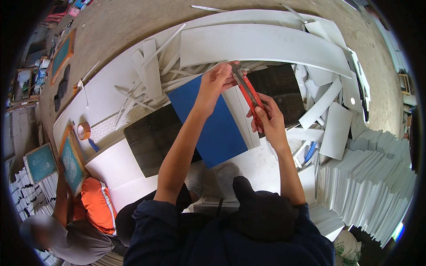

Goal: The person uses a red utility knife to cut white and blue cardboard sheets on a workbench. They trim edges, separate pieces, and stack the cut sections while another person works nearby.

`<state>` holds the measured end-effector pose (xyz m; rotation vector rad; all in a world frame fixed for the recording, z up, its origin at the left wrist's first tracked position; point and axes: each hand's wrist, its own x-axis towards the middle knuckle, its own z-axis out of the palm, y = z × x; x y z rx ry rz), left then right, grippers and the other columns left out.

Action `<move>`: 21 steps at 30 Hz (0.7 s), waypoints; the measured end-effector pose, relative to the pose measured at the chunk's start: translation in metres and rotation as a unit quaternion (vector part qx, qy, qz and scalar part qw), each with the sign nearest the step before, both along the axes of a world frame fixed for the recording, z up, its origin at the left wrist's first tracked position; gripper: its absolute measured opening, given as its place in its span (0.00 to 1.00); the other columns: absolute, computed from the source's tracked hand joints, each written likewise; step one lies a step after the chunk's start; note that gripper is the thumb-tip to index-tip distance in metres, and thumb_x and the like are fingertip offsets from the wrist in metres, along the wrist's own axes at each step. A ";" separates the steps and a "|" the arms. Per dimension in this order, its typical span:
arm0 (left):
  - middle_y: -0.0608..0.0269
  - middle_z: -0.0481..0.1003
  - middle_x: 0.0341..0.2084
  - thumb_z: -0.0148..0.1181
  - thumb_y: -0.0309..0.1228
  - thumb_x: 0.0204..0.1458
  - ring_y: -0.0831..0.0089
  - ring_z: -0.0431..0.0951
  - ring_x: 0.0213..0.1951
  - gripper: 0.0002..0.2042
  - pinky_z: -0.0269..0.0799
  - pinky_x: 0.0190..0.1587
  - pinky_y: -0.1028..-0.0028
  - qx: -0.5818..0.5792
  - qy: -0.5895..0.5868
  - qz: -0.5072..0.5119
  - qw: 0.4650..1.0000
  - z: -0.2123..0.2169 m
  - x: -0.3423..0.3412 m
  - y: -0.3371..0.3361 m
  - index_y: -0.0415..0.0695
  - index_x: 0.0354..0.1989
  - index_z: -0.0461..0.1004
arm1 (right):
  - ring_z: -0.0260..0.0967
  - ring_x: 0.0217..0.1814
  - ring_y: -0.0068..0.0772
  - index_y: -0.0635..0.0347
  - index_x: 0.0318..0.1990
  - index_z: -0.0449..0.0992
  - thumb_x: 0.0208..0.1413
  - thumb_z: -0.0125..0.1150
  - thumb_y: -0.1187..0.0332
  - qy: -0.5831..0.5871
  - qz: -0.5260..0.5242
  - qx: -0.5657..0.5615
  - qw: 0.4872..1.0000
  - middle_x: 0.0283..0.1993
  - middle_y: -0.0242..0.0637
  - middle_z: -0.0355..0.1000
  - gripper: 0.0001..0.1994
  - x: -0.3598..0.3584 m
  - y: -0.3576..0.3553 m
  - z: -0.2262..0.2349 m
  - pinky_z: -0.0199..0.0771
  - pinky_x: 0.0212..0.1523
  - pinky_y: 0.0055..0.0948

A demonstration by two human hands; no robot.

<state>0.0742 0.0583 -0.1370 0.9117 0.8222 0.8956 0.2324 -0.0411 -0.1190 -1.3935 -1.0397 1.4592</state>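
left hand (216, 80): pinched shut on the tip end of the knife, thumb and fingers around the metal blade near the top
right hand (266, 116): fingers wrapped closed around the knife's red handle, lower end
knife (247, 92): red utility cutter, held in the air between both hands, slanting from upper left down to the right, above the work surface and not touching any sheet
blue sheet (213, 119): lies flat right under the left forearm, between two black sheets
black sheets (151, 137): one left of the blue, one (279, 88) behind the knife to the right
white boards (262, 44): long curved-looking panel beyond the hands, thin offcut strips (142, 84) scattered left of it
stack (377, 186): white boards piled on edge at the person's right
tape roll (84, 131): on the floor well left, by a framed teal screen (71, 157)
co-worker (66, 221): lower left, orange and grey clothes, hands apart from the cutter
risk 1: bare fingertips sit on the blade; if the slider jerks or the tip snaps, I'd expect a cut to the left thumb
risk 2: a snapped segment could fly into the strips and get lost
risk 3: grip looks light; a drop would land on the blue sheet and mark it
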 end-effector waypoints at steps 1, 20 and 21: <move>0.52 0.72 0.41 0.44 0.45 0.56 0.68 0.72 0.46 0.23 0.64 0.51 0.72 0.004 0.020 0.002 1.000 -0.008 -0.001 0.002 0.39 0.52 0.64 | 0.64 0.19 0.20 0.66 0.54 0.58 0.59 0.44 0.70 0.015 -0.019 -0.002 1.000 0.28 0.38 0.68 0.17 0.001 0.000 -0.003 0.59 0.17 0.16; 0.59 0.43 0.63 0.72 0.42 0.21 0.61 0.37 0.65 0.56 0.24 0.60 0.44 0.330 0.556 -0.105 0.755 -0.088 -0.008 -0.019 0.43 0.62 0.44 | 0.70 0.31 0.59 0.61 0.50 0.55 0.55 0.42 0.66 -0.517 0.149 -0.017 0.843 0.27 0.55 0.71 0.17 -0.021 0.033 -0.049 0.68 0.33 0.51; 0.59 0.43 0.63 0.72 0.41 0.21 0.62 0.37 0.65 0.56 0.24 0.60 0.44 0.329 0.556 -0.105 0.756 -0.089 -0.008 -0.019 0.43 0.62 0.44 | 0.69 0.31 0.60 0.61 0.51 0.55 0.55 0.42 0.66 -0.525 0.145 -0.018 0.839 0.27 0.55 0.71 0.17 -0.022 0.033 -0.051 0.68 0.33 0.52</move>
